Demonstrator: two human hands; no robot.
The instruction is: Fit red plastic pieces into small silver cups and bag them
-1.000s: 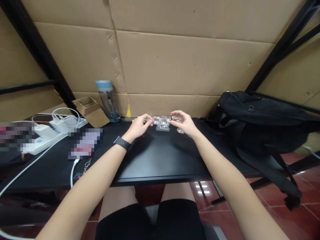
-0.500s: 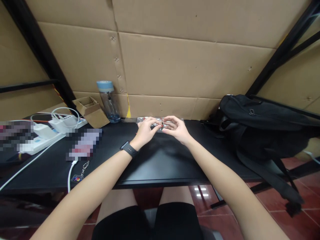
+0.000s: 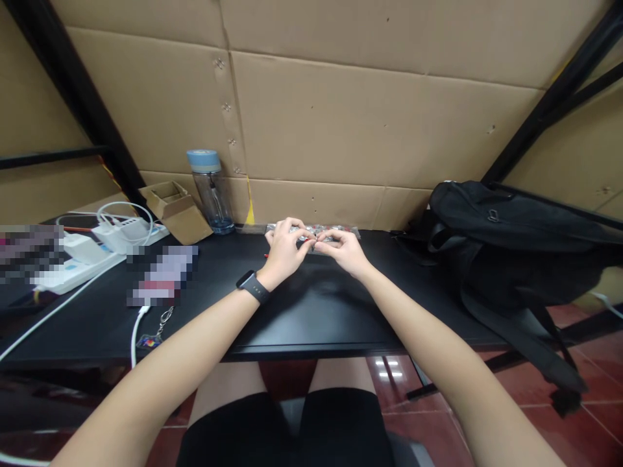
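Observation:
Above the far part of the black table, my left hand and my right hand meet fingertip to fingertip. Both are closed in a pinch around something tiny with a bit of red; it is too small to name. Behind the fingers lies a clear, shiny plastic packet with red and silvery bits, partly hidden by my hands. A small red piece shows on the table just left of my left hand. A dark watch is on my left wrist.
Left stand a blue-lidded bottle, an open cardboard box, a white power strip with chargers, a blurred phone on a cable, and a keyring charm. A black bag sits right. Cardboard panels close the back.
The fingers of my right hand have drawn in from a wider curve to a closer pinch against my left fingertips. The whole view has shifted slightly.

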